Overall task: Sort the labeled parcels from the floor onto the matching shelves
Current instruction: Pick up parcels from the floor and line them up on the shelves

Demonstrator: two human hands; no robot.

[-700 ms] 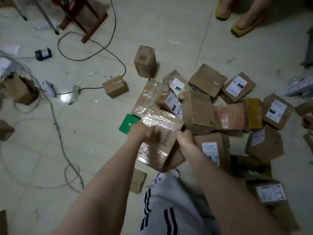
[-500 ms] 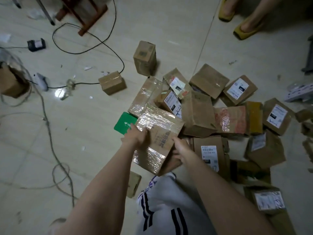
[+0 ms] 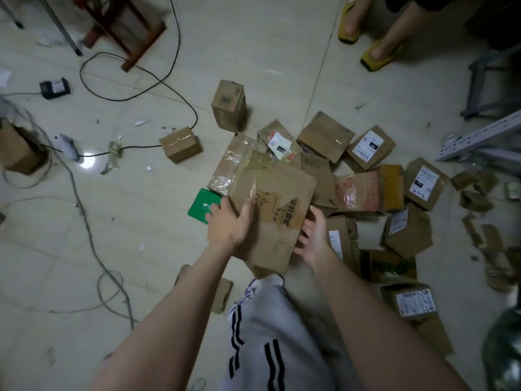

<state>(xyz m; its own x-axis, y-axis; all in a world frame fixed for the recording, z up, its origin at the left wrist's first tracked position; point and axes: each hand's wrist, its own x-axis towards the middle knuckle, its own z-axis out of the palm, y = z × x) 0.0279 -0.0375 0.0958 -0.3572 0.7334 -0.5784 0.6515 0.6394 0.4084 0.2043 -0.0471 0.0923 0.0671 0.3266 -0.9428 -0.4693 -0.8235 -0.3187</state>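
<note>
I held the cardboard parcel (image 3: 277, 198) between left hand (image 3: 229, 221) and right hand (image 3: 313, 235), each grip curled round an edge.

Bare pale tile floor (image 3: 267, 52) lay open ahead; brown cardboard parcels (image 3: 325, 139) crowded the right, black cables (image 3: 141, 147) snaked across the left.

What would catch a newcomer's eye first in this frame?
A large cardboard box held in the centre, the left hand gripping its left edge and the right hand at its right edge. To its right a heap of brown parcels, several white-labelled, sprawls over the floor. A black cable loops at upper left; feet in yellow slippers stand at top right.
</note>
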